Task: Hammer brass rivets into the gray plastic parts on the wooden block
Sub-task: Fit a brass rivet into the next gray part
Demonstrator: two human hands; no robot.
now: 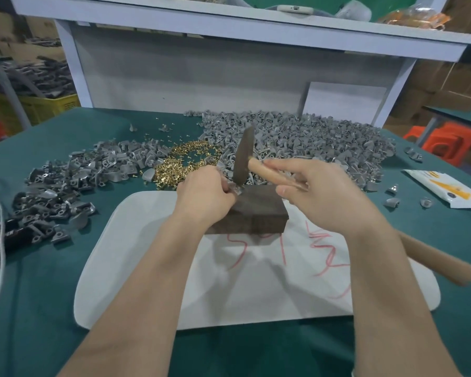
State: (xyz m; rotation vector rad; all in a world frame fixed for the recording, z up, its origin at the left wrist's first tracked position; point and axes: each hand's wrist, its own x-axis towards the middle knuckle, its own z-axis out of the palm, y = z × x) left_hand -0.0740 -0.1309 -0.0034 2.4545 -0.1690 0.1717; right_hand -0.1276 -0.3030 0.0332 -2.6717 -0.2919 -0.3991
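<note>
On the wooden block [259, 210], left hand [204, 195] pinches a mostly hidden gray part [235, 188] while right hand [320, 198] holds the hammer [244, 159].

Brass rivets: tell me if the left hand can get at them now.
Probably yes: the brass rivets lie just beyond the left hand, nothing between, though it pinches a gray part.
</note>
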